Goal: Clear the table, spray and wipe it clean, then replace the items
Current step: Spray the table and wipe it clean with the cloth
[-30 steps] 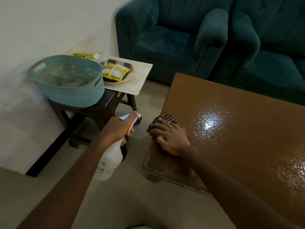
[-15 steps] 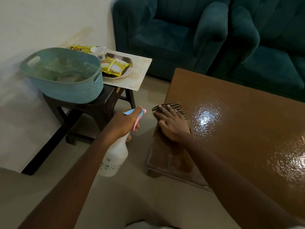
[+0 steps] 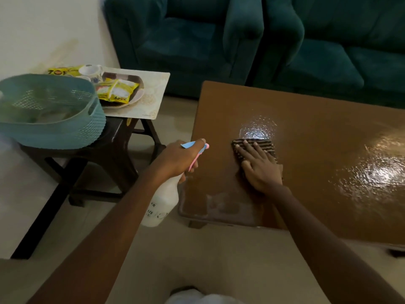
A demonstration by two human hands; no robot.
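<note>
1. The right hand (image 3: 260, 170) lay flat on the striped cloth (image 3: 266, 145). Its fingers were straight and spread, pressing the cloth onto the table (image 3: 317, 119) and pinching nothing.
2. Over the last second the hand and cloth had slid away from the table's near-left edge, inward and forward. The cloth's far edge now just touched the speckled wet patch (image 3: 255, 130), where before it had been well short of it.
3. A dull smear (image 3: 221, 205) showed at the near-left corner, behind the cloth.
4. The left hand (image 3: 175, 160) stayed curled round the neck of the spray bottle (image 3: 161, 205), with a finger by the pink trigger. The bottle hung just beside the table's left edge and off its top. Whether the trigger was squeezed could not be told.
5. A second, larger wet patch (image 3: 377, 170) glistened toward the right, well apart from the cloth.
6. The basket (image 3: 54, 132), the plate (image 3: 135, 96) with yellow packets (image 3: 118, 93) and the cup (image 3: 91, 70) had stayed on the stool (image 3: 114, 148) to the left, off the table.
7. Judged from this, clearing and spraying looked done and wiping had only begun. The stroke likely needed to carry through the first patch and then across to the right one. Putting the items back was still to come.
</note>
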